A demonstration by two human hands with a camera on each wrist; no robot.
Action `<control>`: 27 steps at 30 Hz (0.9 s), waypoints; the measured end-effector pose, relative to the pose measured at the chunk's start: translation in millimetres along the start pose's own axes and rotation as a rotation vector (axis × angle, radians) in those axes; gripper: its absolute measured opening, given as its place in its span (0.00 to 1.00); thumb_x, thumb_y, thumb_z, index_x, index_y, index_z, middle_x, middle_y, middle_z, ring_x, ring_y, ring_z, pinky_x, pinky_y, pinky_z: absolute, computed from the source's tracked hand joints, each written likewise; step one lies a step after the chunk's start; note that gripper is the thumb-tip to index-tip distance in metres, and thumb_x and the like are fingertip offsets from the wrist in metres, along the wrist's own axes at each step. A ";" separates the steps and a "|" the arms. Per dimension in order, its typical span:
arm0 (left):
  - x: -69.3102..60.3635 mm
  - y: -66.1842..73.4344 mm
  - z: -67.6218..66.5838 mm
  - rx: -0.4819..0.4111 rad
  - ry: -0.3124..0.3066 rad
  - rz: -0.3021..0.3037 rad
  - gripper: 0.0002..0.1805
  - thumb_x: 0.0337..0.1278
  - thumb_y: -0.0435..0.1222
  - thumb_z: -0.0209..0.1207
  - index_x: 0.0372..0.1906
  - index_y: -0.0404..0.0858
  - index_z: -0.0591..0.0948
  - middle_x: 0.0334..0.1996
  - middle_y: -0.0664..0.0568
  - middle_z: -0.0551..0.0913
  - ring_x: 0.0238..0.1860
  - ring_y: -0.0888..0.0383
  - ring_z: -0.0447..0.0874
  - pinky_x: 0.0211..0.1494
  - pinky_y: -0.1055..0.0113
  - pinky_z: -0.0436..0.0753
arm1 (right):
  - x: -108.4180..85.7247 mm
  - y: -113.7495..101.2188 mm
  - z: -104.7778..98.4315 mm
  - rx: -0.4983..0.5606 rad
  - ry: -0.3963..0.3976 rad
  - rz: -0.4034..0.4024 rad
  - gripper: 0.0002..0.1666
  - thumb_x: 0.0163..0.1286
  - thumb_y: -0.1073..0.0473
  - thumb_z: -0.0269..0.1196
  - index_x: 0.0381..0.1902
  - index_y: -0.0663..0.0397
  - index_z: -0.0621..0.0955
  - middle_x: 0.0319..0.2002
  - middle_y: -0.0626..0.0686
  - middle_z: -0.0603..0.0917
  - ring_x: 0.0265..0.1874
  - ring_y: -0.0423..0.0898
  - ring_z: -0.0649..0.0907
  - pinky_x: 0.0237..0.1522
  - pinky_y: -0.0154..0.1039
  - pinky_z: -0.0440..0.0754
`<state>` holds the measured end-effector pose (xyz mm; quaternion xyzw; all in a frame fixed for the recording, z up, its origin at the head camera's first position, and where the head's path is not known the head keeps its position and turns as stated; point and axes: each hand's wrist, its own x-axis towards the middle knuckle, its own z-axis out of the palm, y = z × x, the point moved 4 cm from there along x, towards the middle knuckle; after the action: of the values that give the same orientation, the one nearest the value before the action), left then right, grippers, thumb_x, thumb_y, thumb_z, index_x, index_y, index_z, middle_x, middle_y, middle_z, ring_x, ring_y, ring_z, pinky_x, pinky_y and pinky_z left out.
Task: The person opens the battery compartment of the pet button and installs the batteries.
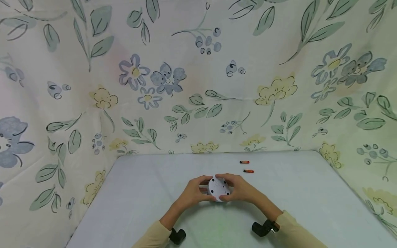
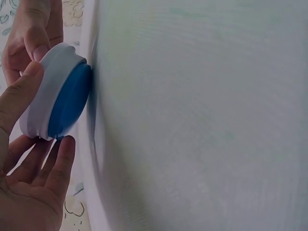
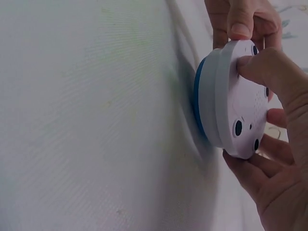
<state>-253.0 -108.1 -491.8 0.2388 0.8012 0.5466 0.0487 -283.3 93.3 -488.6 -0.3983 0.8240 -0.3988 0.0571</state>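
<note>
Gripping the round device [image 1: 219, 188] from both sides, you have it between your two hands, over the middle of the worktop's [image 1: 139, 196] width and well in from the far edge. Your left hand [image 1: 198, 190] grasps its left side, with the thumb on the part nearer to you and the fingers reaching round toward the far part. Your right hand [image 1: 238, 187] grasps the right side in the same way; in the right wrist view its thumb lies on the flat white face, while fingers support the rim from the opposite side.

The device is upside down: its white face, with dark round feet [image 3: 238, 127] and a patch of small holes, is turned up toward you, and the blue dome [image 2: 70, 101] faces the worktop. Whether the dome touches the surface, you cannot tell from these views.

Beyond your right hand, right of the middle of the far edge, lie two loose orange batteries with black ends: the farther battery [image 1: 244, 162] is close to that edge, and the nearer battery [image 1: 248, 171] sits just on your side of it. Behind the far edge hangs a flowered cloth [image 1: 198, 75].
</note>
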 end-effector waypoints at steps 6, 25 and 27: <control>1.0 1.7 -1.3 -0.022 -0.010 -0.013 0.40 0.47 0.32 0.79 0.68 0.32 0.75 0.64 0.46 0.77 0.59 0.51 0.80 0.54 0.65 0.82 | 2.1 -1.0 1.0 0.019 -0.043 0.012 0.44 0.61 0.55 0.76 0.72 0.59 0.72 0.67 0.55 0.75 0.61 0.53 0.77 0.59 0.50 0.78; 7.8 3.7 -3.0 -0.005 -0.051 0.029 0.37 0.50 0.32 0.77 0.67 0.32 0.76 0.62 0.45 0.79 0.60 0.51 0.79 0.54 0.61 0.83 | 7.2 -4.7 1.0 -0.058 -0.075 0.044 0.43 0.60 0.57 0.74 0.72 0.56 0.71 0.63 0.49 0.77 0.53 0.45 0.79 0.53 0.43 0.81; 8.1 3.5 -3.2 0.007 -0.051 0.020 0.37 0.50 0.32 0.77 0.67 0.32 0.76 0.62 0.45 0.79 0.60 0.51 0.79 0.54 0.60 0.83 | 7.0 -4.1 0.9 -0.039 -0.074 0.043 0.43 0.60 0.57 0.74 0.72 0.57 0.71 0.63 0.49 0.77 0.53 0.45 0.79 0.53 0.43 0.81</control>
<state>-260.1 -106.3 -485.9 0.2608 0.7990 0.5382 0.0627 -285.1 86.3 -484.8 -0.3959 0.8374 -0.3664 0.0884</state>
